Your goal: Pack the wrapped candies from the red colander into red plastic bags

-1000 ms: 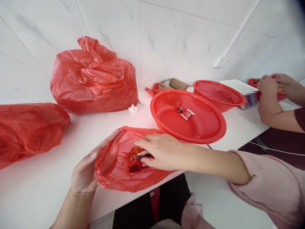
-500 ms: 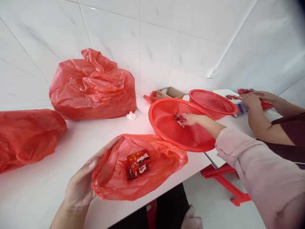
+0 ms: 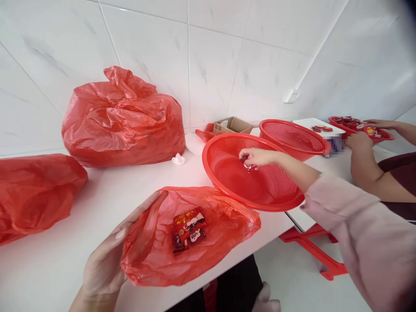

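Note:
My left hand (image 3: 107,260) holds the left rim of a red plastic bag (image 3: 224,236) between thumb and fingers, keeping its mouth spread. Inside the bag lie several small red and dark wrapped snack packets (image 3: 190,225). Over the inside of a large red perforated plastic basket (image 3: 234,184), my right hand (image 3: 261,157) has its fingers closed around small red-and-white snack packets (image 3: 248,166). How many they are is partly hidden by the fingers. The bag's right end lies close against the basket's near rim.
A full red bag (image 3: 126,125) and another red bag (image 3: 35,195) stand on the white table (image 3: 104,190). Behind are crumpled tissue (image 3: 178,159), a cardboard box (image 3: 234,125) and a second basket (image 3: 292,138). A co-worker's hands (image 3: 360,141) work at the right. A red stool (image 3: 315,251) stands below.
My right hand's fingers have closed around the packets and raised them slightly from the basket. My left hand still holds the bag. The co-worker's far hand has shifted right and a packet shows there.

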A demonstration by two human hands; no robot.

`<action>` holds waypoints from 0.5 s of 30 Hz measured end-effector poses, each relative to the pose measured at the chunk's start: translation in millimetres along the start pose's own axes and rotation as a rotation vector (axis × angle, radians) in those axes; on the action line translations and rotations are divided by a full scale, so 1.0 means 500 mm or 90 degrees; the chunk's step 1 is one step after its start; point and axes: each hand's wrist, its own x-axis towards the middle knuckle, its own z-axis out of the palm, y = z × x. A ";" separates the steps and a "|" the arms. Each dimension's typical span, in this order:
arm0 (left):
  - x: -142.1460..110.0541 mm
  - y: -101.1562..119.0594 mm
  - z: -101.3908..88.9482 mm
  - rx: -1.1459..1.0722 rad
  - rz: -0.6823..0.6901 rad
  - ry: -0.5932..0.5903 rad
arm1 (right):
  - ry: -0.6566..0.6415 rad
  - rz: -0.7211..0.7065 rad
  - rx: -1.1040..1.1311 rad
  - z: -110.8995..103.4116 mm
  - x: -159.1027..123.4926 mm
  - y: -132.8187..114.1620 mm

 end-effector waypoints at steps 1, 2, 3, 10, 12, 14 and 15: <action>0.000 0.000 0.002 -0.003 0.001 0.005 | 0.014 -0.051 0.060 -0.013 -0.023 -0.026; -0.001 0.000 0.005 -0.004 0.000 0.008 | 0.034 -0.120 0.133 -0.024 -0.051 -0.057; -0.001 0.001 0.008 -0.004 -0.001 0.008 | 0.047 -0.207 0.210 -0.029 -0.081 -0.092; -0.001 0.010 0.022 0.010 0.009 0.002 | -0.021 -0.366 0.028 0.073 -0.215 -0.298; -0.002 0.011 0.022 0.010 0.003 -0.002 | -0.008 -0.315 -0.026 0.105 -0.212 -0.307; -0.003 0.009 0.021 0.006 0.006 -0.004 | -0.006 -0.300 -0.013 0.119 -0.207 -0.300; -0.004 0.007 0.021 0.001 0.009 -0.003 | -0.003 -0.310 0.007 0.119 -0.207 -0.295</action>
